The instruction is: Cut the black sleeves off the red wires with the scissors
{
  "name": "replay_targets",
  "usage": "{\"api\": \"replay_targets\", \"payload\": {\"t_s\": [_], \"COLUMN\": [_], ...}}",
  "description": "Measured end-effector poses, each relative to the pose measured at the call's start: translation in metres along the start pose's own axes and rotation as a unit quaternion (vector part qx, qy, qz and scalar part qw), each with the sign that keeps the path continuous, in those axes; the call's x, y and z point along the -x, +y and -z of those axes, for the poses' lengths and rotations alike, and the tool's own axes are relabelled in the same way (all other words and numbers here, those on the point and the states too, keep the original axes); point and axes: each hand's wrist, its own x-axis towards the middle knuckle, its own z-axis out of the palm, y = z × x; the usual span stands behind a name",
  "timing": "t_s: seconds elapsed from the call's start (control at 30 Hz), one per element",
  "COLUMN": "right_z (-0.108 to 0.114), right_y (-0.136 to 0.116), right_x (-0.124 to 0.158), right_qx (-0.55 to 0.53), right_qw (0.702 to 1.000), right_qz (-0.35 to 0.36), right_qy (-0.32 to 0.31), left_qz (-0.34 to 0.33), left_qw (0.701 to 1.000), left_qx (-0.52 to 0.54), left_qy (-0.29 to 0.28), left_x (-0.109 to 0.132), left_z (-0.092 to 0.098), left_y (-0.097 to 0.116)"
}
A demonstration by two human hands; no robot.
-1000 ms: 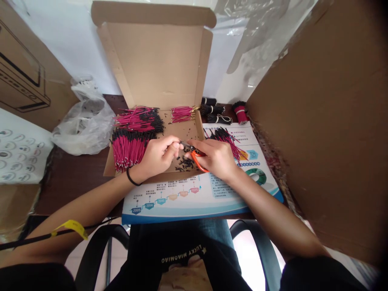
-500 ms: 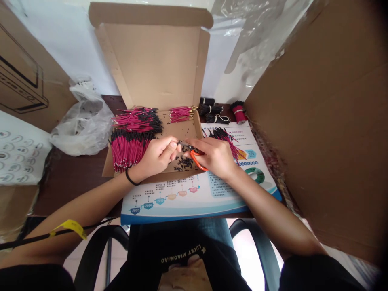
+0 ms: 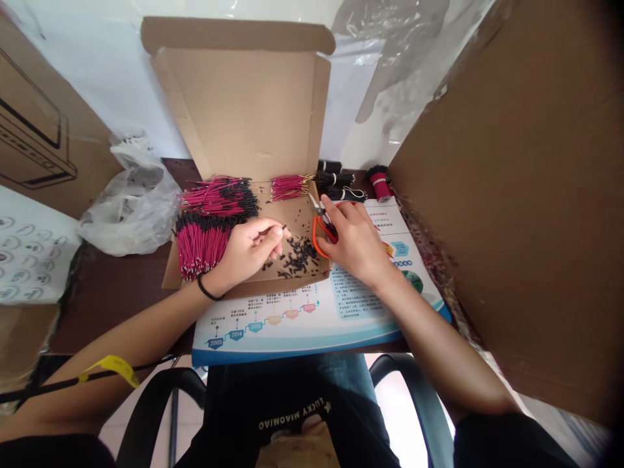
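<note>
Right grip (image 3: 359, 242) holds scissors (image 3: 319, 212); poster (image 3: 363, 311) beneath, black bundles (image 3: 336, 179) beyond.

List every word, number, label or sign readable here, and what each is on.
"2005", on the printed poster
"2014", on the same poster
"2015", on the same poster
"LUCKY MIAOMIAO", upside down on the black shirt
Too small or blurred to read: the poster's paler flags and Chinese-looking text, the round logos on the white sheet, and any marks on the yellow tag or printed carton.
</note>
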Motion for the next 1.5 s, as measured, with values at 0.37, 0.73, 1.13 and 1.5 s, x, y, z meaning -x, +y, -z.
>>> {"api": "replay_targets", "payload": {"t_s": [0.37,0.73,1.13,1.5], "right_z": [-0.009,0.006,0.003,0.004], "right_y": [-0.006,-0.022,-0.028,-0.019], "right_x": [0.000,0.001,0.006,0.000], "right_qx": [-0.082,-0.283,-0.236,-0.108], "right_qw": [0.992,0.954,0.969,0.991], "right_qz": [0.083,0.082,0.065,0.031], "right_qy": [-0.040,0.059,0.026,0.072], "left_qz": [0.053,0.031,-0.041,-0.074], "left_qw": [0.998,0.994,0.983,0.975], "left_qx": [-0.001,-0.037,-0.143,-0.191], "left_qy": [-0.046,-0.100,-0.105,-0.081], "left_x": [0.001,0.003,0.002,0.009], "left_z": [0.000,0.000,-0.001,0.000], "left_y": [0.002,0.005,0.011,0.021]}}
